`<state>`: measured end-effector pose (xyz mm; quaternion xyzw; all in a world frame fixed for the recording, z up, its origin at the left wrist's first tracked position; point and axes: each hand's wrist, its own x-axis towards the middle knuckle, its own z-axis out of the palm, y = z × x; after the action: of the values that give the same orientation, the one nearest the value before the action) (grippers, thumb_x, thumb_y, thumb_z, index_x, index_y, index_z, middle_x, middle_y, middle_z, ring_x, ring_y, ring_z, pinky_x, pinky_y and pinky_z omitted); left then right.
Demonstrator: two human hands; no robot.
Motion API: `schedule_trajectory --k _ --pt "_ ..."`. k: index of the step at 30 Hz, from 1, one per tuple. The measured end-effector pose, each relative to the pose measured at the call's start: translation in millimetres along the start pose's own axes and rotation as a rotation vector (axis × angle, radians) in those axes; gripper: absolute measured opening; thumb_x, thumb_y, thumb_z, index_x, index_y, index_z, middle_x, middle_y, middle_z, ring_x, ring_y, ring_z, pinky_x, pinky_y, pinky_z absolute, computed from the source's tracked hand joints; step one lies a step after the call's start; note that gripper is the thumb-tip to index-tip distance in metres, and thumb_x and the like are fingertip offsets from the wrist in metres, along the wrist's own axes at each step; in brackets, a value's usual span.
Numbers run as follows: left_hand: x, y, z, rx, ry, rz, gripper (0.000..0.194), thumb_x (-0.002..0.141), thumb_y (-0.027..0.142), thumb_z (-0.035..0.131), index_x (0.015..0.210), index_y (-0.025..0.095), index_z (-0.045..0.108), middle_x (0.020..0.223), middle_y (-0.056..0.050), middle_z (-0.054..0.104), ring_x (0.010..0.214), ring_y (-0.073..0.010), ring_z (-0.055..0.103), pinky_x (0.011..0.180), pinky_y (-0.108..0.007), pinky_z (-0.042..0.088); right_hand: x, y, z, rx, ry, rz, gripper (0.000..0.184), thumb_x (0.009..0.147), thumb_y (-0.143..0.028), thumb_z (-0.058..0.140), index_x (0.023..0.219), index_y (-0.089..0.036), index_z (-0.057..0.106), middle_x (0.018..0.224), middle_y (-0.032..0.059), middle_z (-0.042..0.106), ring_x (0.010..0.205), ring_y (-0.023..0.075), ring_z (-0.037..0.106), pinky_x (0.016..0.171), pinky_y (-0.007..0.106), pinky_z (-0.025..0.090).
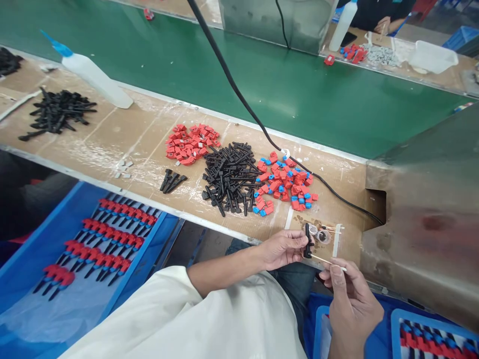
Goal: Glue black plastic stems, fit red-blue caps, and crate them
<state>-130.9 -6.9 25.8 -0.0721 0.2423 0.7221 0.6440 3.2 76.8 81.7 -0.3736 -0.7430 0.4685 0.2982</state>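
Observation:
My left hand pinches a small black plastic pin upright at the near edge of the workbench. My right hand holds a thin wooden stick whose tip touches the pin. Just beyond the pin sit two small round cups on a stained patch. A heap of black pins lies in the middle of the bench, with plain red caps to its left and red-and-blue caps to its right.
A blue tray at lower left holds rows of red-headed black pieces. A white squeeze bottle lies at the back left beside another black heap. A black cable crosses the green conveyor belt. A metal housing stands right.

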Motion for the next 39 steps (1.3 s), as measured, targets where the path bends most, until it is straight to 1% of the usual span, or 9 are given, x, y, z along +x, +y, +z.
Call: schedule_trajectory --k 4,7,11,15,19,27,33,36,39 --pt "0.6 -0.1 -1.8 0.149 0.008 0.057 0.054 0.055 0.05 0.093 0.08 0.011 0.067 0.07 0.001 0.058 0.059 -0.0059 0.05 0.051 -0.019 0.033 0.7 5.7 -2.7 -0.117 -0.061 -0.155 0.015 0.093 -0.032 0.064 0.095 -0.019 0.072 0.081 0.0027 0.07 0.062 0.0135 0.066 0.057 0.024 0.054" --pt "0.3 1.4 -2.3 0.351 0.007 0.165 0.059 0.057 0.063 0.087 0.076 0.011 0.065 0.06 0.004 0.054 0.052 -0.0061 0.046 0.05 -0.021 0.032 4.3 7.9 -4.1 -0.232 -0.137 -0.411 0.01 0.094 -0.018 0.06 0.099 -0.02 0.069 0.083 0.0033 0.07 0.066 0.0136 0.067 0.062 0.024 0.056" --pt "-0.6 4.3 -3.5 0.508 0.024 0.233 0.061 0.061 0.07 0.08 0.071 0.012 0.061 0.058 0.005 0.052 0.047 -0.0059 0.044 0.048 -0.022 0.03 11.0 3.5 -2.2 -0.395 -0.261 -0.801 0.026 0.091 -0.004 0.058 0.111 -0.019 0.064 0.086 0.005 0.071 0.075 0.015 0.07 0.068 0.025 0.057" --pt "0.1 4.1 -5.8 0.412 0.053 0.211 0.059 0.058 0.066 0.084 0.072 0.013 0.061 0.058 0.006 0.051 0.046 -0.0044 0.041 0.047 -0.021 0.027 12.6 1.1 -2.8 -0.401 -0.374 -0.987 0.04 0.088 0.003 0.056 0.123 -0.016 0.061 0.089 0.0076 0.072 0.082 0.0175 0.071 0.072 0.029 0.061" --pt "-0.2 2.7 -4.8 0.252 0.049 0.141 0.057 0.053 0.058 0.09 0.073 0.012 0.062 0.063 0.005 0.051 0.049 -0.0033 0.041 0.046 -0.02 0.026 9.1 8.2 -7.3 -0.34 -0.318 -1.013 0.044 0.085 0.005 0.062 0.124 -0.016 0.062 0.093 0.0081 0.072 0.085 0.0187 0.071 0.072 0.03 0.063" --pt "-4.5 2.7 -3.0 0.442 -0.033 0.237 0.06 0.062 0.068 0.081 0.076 0.012 0.062 0.064 0.004 0.052 0.05 -0.0056 0.044 0.049 -0.021 0.032 10.6 12.3 -4.0 -0.112 -0.213 -0.591 0.031 0.089 0.002 0.056 0.107 -0.021 0.066 0.087 0.0032 0.068 0.067 0.0137 0.066 0.053 0.025 0.058" --pt "-6.6 3.2 -7.1 0.644 0.023 0.349 0.058 0.072 0.071 0.071 0.076 0.014 0.059 0.064 0.003 0.052 0.052 -0.008 0.047 0.051 -0.022 0.036 12.2 6.7 4.1 -0.347 -0.31 -0.941 0.04 0.087 0.004 0.058 0.12 -0.017 0.063 0.091 0.0072 0.071 0.077 0.0157 0.07 0.069 0.027 0.062" --pt "-6.9 0.0 -9.0 0.558 0.081 0.355 0.056 0.07 0.068 0.074 0.075 0.014 0.06 0.065 0.004 0.051 0.052 -0.0068 0.045 0.05 -0.021 0.034 9.2 10.5 3.5 -0.401 -0.345 -1.132 0.044 0.083 0.006 0.061 0.123 -0.01 0.063 0.095 0.0116 0.073 0.091 0.0213 0.072 0.078 0.032 0.064" --pt "-7.7 -3.1 -8.2 0.387 0.101 0.305 0.056 0.064 0.064 0.082 0.076 0.014 0.062 0.067 0.003 0.052 0.053 -0.0057 0.042 0.048 -0.02 0.031 5.6 14.6 -0.3 -0.329 -0.347 -1.139 0.044 0.083 0.007 0.061 0.123 -0.01 0.064 0.095 0.0104 0.073 0.09 0.0209 0.073 0.077 0.032 0.065"
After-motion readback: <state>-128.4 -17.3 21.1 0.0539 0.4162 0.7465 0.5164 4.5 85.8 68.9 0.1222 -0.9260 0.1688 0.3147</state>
